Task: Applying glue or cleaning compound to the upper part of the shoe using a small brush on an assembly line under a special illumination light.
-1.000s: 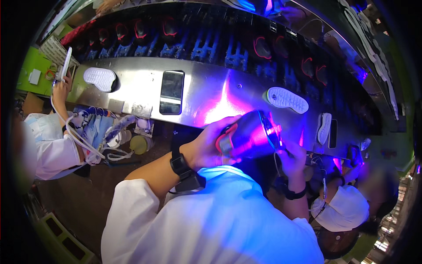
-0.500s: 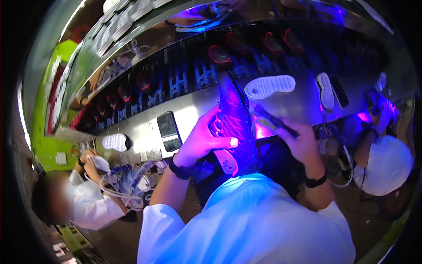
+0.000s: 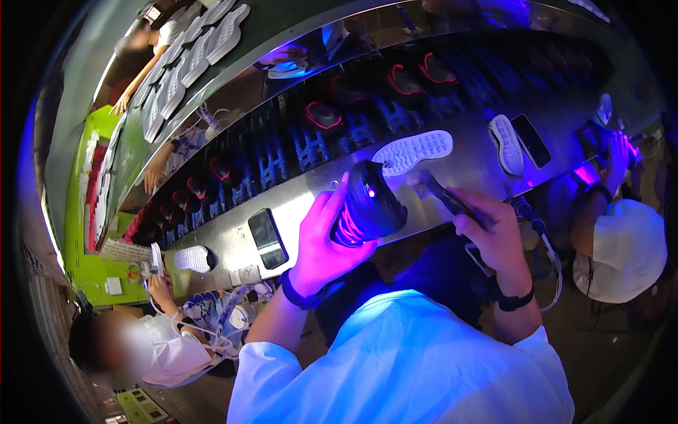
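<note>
My left hand (image 3: 319, 247) is wrapped around a black shoe upper (image 3: 385, 205) with reddish lacing, holding it above the near edge of the bench. Purple light falls on the hand and the shoe, and a bright spot shows on the dark end facing up. To the right, my right hand (image 3: 489, 230) grips a dark-handled brush (image 3: 452, 200); its paler head is blurred and points toward the shoe without touching it. Just beyond the shoe, a white shoe sole (image 3: 417, 150) lies tread up on the metal bench (image 3: 466, 159).
A phone (image 3: 268, 239) and a white sole (image 3: 192, 259) lie left; another sole (image 3: 507, 145) and phone (image 3: 532, 141) lie right. Behind runs a rack (image 3: 307, 148) holding black-and-red uppers. Co-workers sit on both sides, in white shirts (image 3: 628, 251). Soles line an upper shelf (image 3: 185, 67).
My left hand has turned the shoe from lengthwise upright to a shorter, end-up view. My right hand keeps the brush and has shifted slightly right. The view has shifted.
</note>
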Available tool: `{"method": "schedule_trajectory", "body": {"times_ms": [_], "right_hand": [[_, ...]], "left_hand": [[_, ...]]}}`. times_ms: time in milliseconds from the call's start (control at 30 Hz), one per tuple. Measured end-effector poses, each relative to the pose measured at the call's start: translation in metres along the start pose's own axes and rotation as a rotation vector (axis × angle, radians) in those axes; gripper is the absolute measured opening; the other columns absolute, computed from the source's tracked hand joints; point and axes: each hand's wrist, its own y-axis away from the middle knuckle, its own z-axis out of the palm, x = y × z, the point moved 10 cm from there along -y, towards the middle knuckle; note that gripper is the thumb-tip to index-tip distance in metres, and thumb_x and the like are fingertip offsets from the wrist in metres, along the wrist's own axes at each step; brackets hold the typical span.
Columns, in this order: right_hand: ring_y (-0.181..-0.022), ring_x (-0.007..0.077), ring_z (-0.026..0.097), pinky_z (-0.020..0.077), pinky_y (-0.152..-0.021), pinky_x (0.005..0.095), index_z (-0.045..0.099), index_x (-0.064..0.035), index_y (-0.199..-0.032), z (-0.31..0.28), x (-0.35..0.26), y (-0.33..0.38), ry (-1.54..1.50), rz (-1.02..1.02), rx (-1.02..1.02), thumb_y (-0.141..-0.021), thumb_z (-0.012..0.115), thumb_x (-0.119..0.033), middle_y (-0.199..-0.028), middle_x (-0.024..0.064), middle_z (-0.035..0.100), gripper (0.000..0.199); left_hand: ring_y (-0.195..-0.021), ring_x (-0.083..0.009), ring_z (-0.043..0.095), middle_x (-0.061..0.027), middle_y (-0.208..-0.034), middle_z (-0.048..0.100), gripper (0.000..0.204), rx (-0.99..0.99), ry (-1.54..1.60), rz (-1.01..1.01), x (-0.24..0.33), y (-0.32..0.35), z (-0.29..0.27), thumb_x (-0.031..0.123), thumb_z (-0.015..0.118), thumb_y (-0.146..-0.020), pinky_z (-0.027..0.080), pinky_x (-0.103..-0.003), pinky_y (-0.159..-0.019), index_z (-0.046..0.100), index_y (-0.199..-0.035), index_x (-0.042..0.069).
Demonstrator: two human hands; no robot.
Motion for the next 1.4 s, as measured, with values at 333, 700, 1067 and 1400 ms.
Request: {"method": "schedule_trajectory", "body": {"times_ms": [333, 700, 1067, 1400], "right_hand": [[-0.080, 0.0146, 0.068, 0.0516, -0.076, 0.0278, 0.071, -0.0013, -0.117, 0.027, -0.052, 0.015, 0.299, -0.208, -0.086, -0.084, 0.075, -0.015, -0.093, 0.0098, 0.074, 0.036], [-0.077, 0.0185, 0.068, 0.0507, -0.073, 0.0282, 0.072, -0.0013, -0.114, 0.076, -0.080, 0.009, 0.426, -0.213, -0.160, -0.080, 0.078, -0.011, -0.087, 0.0111, 0.071, 0.035], [-0.063, 0.0187, 0.060, 0.0454, -0.059, 0.0295, 0.073, -0.0020, -0.109, 0.081, -0.088, 0.012, 0.566, -0.285, -0.226, -0.077, 0.079, -0.011, -0.072, 0.0093, 0.063, 0.034], [-0.058, 0.0175, 0.055, 0.0423, -0.056, 0.0312, 0.074, -0.0047, -0.108, 0.043, -0.053, 0.026, 0.524, -0.237, -0.203, -0.074, 0.077, -0.009, -0.067, 0.0062, 0.058, 0.034]], "left_hand": [[-0.097, -0.0312, 0.067, -0.0162, -0.113, 0.063, 0.080, 0.203, -0.368, 0.223, 0.005, 0.025, -0.046, 0.009, 0.084, -0.054, 0.058, -0.038, -0.076, 0.065, -0.131, 0.013], [-0.110, -0.0347, 0.065, -0.0116, -0.125, 0.059, 0.043, 0.311, -0.712, 0.625, 0.031, 0.071, -0.076, 0.021, 0.078, -0.080, 0.062, -0.039, -0.083, 0.070, -0.118, 0.039], [-0.107, -0.0329, 0.065, -0.0079, -0.120, 0.059, 0.046, 0.255, -0.762, 0.744, 0.042, 0.070, -0.070, 0.027, 0.080, -0.080, 0.062, -0.042, -0.088, 0.068, -0.121, 0.043], [-0.112, -0.0344, 0.064, -0.0112, -0.123, 0.061, 0.044, 0.162, -0.753, 0.718, 0.047, 0.049, -0.035, 0.019, 0.082, -0.075, 0.061, -0.043, -0.090, 0.071, -0.114, 0.037]]}}
